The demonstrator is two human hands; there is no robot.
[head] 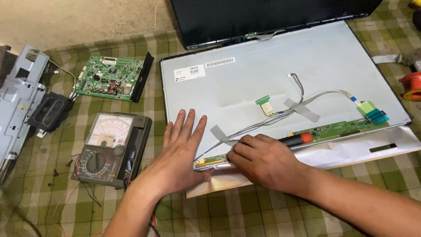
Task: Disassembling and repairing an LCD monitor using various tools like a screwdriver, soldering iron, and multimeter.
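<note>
**Panel back, strip board exposed**

While your left hand (pixel 182 149) lies flat, fingers spread, on the grey display panel (pixel 280 74) lying on the checked cloth (pixel 272 210), your right hand (pixel 263 160) grips a black-and-red screwdriver (pixel 296 139) at the narrow green strip board (pixel 337 128). Taped flat cables (pixel 302 103) cross the panel.

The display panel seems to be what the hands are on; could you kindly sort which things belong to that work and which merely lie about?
In hand:
- display panel, face down
- left hand, flat on its corner
- right hand, holding a black and red tool
- narrow green strip board

Lying about:
- analog multimeter
- green circuit board
- speaker
- metal bracket
</note>
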